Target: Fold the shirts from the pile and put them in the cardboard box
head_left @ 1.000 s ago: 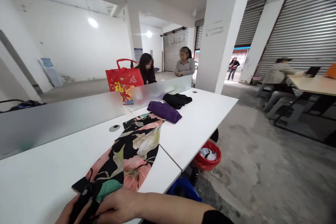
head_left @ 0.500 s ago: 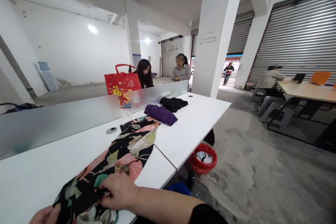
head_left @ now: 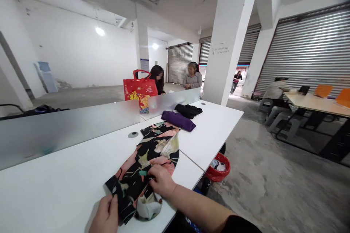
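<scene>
A black floral garment (head_left: 142, 167) with pink, green and cream shapes lies lengthwise on the white table (head_left: 68, 174). My left hand (head_left: 106, 213) pinches its near left edge between thumb and fingers. Farther along the garment's right side, my right hand (head_left: 162, 180) grips the cloth with curled fingers. A pale inner side of the fabric shows in a loose fold by the table edge, below my right hand. Beyond the garment's far end sits a folded purple cloth (head_left: 179, 121), touching or nearly touching it. A dark black cloth (head_left: 188, 110) lies behind that.
A frosted divider (head_left: 104, 117) runs along the table's back. Behind it stand a red gift bag (head_left: 139, 87) and two people. A red-lined bin (head_left: 218, 169) is on the floor at the right edge. Another table (head_left: 314, 100) with a seated person is farther right.
The view has swung, shifting the scene. My left hand now shows more fully at the garment's near corner, and the near end has been drawn straighter. Both hands still grip the cloth.
</scene>
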Demonstrator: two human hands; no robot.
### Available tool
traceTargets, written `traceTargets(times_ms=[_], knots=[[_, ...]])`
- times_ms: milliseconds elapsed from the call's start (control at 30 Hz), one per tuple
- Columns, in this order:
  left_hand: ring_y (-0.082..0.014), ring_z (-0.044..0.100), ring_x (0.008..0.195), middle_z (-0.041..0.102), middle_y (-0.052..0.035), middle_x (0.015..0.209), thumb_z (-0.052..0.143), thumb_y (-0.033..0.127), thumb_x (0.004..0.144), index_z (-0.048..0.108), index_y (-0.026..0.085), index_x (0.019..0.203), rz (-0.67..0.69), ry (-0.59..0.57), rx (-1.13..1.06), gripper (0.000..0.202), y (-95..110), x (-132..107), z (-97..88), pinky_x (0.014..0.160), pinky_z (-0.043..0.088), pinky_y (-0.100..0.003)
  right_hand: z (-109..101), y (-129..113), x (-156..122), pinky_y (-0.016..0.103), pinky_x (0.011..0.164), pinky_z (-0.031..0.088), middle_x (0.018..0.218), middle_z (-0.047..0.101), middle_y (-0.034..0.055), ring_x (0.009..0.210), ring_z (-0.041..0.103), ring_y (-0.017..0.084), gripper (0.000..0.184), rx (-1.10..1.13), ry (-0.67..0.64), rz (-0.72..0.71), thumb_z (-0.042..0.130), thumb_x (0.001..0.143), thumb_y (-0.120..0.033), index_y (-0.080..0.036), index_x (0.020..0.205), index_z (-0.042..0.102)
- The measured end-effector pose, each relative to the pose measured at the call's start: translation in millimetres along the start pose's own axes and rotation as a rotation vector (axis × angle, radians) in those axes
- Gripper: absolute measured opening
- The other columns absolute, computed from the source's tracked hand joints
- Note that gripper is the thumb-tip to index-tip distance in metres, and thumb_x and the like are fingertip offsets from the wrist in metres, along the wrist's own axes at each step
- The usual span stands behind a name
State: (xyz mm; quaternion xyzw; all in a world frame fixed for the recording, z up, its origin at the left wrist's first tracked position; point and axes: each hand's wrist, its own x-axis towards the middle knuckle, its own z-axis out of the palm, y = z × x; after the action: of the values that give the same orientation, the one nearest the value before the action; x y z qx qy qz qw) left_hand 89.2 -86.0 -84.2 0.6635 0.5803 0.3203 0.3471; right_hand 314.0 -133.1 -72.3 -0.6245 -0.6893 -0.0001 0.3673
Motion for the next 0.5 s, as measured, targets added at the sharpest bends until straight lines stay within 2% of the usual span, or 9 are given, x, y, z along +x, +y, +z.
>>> traceTargets(times_ms=[200, 500], knots=[[-0.0218, 0.061, 0.076, 0.066, -0.0021, 0.085, 0.038, 0.052, 0.088, 0.054, 0.025, 0.092, 0.014, -0.005, -0.122, 0.031, 4.0, -5.4, 2.2, 0.068, 0.044, -0.031, -1.8, -3.4, 5.2, 0.028, 0.075, 0.044, 0.079, 0.058, 0.0022, 0.081, 0.055, 0.018, 0.025, -0.012, 0.032, -0.021, 0.047, 0.059, -0.005, -0.021, 0.078, 0.053], [-0.0227, 0.061, 0.078, 0.065, -0.0031, 0.085, 0.041, 0.055, 0.083, 0.055, 0.023, 0.089, 0.058, -0.009, -0.169, 0.035, 2.7, -0.9, 4.2, 0.069, 0.045, -0.031, 0.3, -4.8, 4.1, 0.029, 0.078, 0.044, 0.083, 0.060, 0.0035, 0.085, 0.056, 0.018, 0.022, -0.090, -0.012, -0.008, 0.048, 0.064, -0.008, -0.021, 0.080, 0.055]])
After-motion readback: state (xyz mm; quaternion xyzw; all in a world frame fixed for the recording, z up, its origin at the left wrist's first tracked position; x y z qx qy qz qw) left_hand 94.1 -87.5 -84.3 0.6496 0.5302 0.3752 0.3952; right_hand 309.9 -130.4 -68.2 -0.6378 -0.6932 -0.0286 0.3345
